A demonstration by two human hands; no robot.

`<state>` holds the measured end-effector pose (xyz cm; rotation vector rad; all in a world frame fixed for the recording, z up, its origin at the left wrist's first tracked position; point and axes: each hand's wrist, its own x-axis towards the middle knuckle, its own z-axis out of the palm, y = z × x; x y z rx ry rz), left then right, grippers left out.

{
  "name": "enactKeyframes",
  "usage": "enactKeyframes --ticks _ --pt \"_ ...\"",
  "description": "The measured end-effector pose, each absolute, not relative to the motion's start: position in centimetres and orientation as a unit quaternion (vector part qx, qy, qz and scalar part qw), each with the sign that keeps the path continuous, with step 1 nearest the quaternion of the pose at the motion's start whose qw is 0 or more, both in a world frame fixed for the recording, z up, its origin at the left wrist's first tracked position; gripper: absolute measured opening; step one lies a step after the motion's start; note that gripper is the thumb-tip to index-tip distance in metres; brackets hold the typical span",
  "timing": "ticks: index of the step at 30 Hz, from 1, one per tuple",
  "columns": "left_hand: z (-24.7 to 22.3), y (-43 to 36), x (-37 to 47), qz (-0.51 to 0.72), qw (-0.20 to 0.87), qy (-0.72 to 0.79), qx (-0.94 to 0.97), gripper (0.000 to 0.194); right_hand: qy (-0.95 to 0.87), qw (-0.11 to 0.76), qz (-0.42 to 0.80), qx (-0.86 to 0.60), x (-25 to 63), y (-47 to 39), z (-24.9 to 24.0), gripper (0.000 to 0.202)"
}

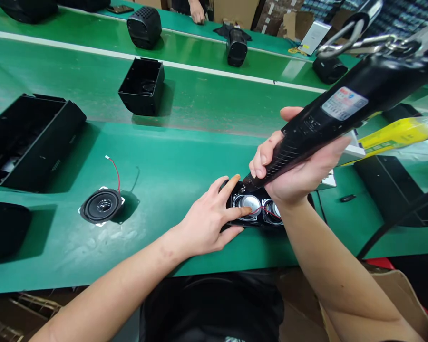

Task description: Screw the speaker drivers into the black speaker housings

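Observation:
My right hand is wrapped around a thick black electric screwdriver, which hangs tilted from a metal hook and ring. The screwdriver's tip reaches down to the far left corner of a black speaker panel. Two round drivers with silver backs and red wires sit in that panel, one of them a left driver. My left hand holds the panel's left end, thumb at the near edge and fingers spread across it. My right wrist hides the panel's right part. A loose speaker driver with a red wire lies to the left.
Black speaker housings stand around: a long open box, a smaller open box and a dark housing at right. A yellow bag and a black cable are on the right. Another person's hand rests across the bench.

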<state>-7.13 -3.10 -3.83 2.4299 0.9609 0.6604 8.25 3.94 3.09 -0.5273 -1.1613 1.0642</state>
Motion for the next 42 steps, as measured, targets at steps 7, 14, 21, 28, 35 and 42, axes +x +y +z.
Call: enactKeyframes --ticks 7,14,21,28,35,42 --pt "-3.6 -3.1 -7.1 0.243 0.229 0.347 0.877 0.044 -0.534 0.659 0.480 -0.225 8.6 4.3 2.2 0.070" --pt "-3.4 -2.8 -7.0 0.233 0.232 0.353 0.876 0.041 -0.555 0.632 0.499 -0.208 8.7 4.1 1.4 0.067" --pt "-3.1 -2.8 -7.0 0.229 0.230 0.355 0.877 0.040 -0.565 0.599 0.529 -0.205 8.9 3.9 0.7 0.064" --pt "-3.0 -2.9 -6.9 0.228 0.236 0.366 0.871 0.043 -0.553 0.578 0.566 -0.200 9.2 3.9 -0.3 0.065" --pt "-2.9 -3.0 -7.2 0.220 0.198 0.360 0.885 0.046 -0.567 0.594 0.541 -0.181 9.3 3.6 0.3 0.067" --pt "-2.2 -3.5 -8.5 0.204 0.175 0.376 0.887 0.038 -0.523 0.723 0.406 -0.198 15.0 2.3 7.8 0.058"
